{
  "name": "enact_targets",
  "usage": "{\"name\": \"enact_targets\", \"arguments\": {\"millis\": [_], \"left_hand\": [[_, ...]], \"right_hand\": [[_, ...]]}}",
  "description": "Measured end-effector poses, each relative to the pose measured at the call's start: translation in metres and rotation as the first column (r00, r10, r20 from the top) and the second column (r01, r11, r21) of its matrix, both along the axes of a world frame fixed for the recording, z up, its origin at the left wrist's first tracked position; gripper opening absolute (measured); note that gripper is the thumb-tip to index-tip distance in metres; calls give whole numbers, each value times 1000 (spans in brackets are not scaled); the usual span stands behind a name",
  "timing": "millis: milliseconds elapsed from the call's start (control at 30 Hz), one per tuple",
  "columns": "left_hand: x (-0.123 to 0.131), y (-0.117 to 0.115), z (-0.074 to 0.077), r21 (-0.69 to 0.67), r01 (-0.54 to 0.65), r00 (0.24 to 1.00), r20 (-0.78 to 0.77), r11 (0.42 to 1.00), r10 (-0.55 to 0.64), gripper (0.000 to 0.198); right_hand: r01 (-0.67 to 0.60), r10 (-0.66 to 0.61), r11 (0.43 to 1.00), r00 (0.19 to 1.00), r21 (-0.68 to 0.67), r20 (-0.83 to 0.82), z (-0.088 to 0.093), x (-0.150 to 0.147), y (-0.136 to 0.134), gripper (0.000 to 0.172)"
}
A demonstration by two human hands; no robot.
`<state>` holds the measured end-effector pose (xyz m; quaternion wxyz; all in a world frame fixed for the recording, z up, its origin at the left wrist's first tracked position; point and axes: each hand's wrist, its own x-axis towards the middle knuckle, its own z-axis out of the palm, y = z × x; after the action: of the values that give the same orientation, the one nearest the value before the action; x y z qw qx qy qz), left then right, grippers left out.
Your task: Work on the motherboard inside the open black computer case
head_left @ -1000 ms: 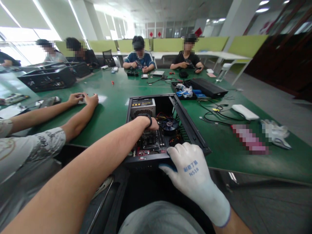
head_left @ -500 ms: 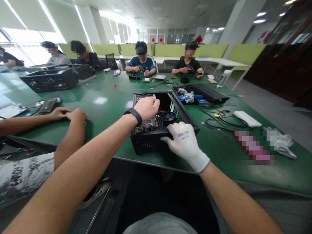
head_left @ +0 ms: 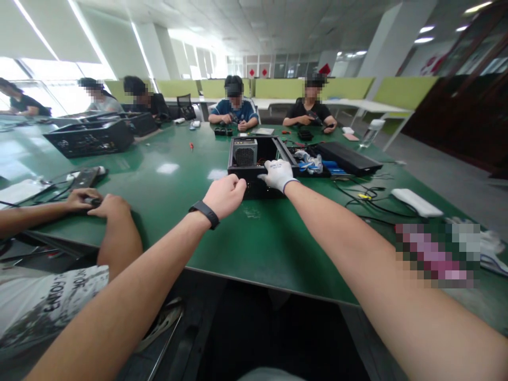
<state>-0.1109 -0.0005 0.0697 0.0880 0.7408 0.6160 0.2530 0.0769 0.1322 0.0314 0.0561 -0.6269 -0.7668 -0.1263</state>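
Note:
A black open-topped computer case [head_left: 260, 183] lies on the green table, with a power supply unit [head_left: 245, 153] showing at its far left inside. Over the near edge of the case, my right hand [head_left: 278, 174], in a white glove, is closed with its thumb on the outer face and fingers reaching inside. My left hand [head_left: 226, 196] is bare, with a black band [head_left: 205, 213] at the wrist. It is curled closed just in front of the case's near left corner. Whatever its fingers may hold is hidden.
Right of the case lie a black box [head_left: 349, 157], a crumpled glove [head_left: 309, 161], black cables [head_left: 365, 198] and a white pouch [head_left: 416, 202]. At left, a co-worker's hands [head_left: 99, 203] rest on the green table [head_left: 254, 248]. More cases [head_left: 89, 137] stand far left; several people sit across.
The computer case has slid away from me across the table, with my right hand on it. My left hand has moved from above the case down to its near side.

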Motion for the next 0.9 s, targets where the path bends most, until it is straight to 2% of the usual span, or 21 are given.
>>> {"name": "enact_targets", "arguments": {"millis": [100,233,333,500,600,733,800,900], "left_hand": [[-9,0,-4,0,-15,1000,26,1000,15,28],[-17,2,-9,-25,-48,993,104,999,50,18],[-18,4,-9,-45,-61,982,177,997,68,14],[-8,4,-2,-24,-81,973,215,996,85,26],[5,0,4,3,-50,995,87,999,50,32],[25,-5,9,-93,23,979,-200,995,-42,41],[36,-5,9,-156,53,929,-354,986,-106,43],[52,-3,6,-279,139,798,-536,950,-275,37]], "right_hand": [[4,-4,1000,1000,-9,1,1,0,11,45],[-13,13,1000,1000,-14,3,-2,1,5,48],[-25,25,1000,1000,-10,9,-6,1,-13,50],[-51,51,999,999,15,10,-12,4,-65,50],[-65,64,997,998,36,13,-15,9,-108,48],[-99,98,993,995,64,20,-14,16,-171,44],[-115,114,991,993,74,20,-14,19,-202,41],[-139,138,987,990,84,7,-14,23,-245,35]]}}
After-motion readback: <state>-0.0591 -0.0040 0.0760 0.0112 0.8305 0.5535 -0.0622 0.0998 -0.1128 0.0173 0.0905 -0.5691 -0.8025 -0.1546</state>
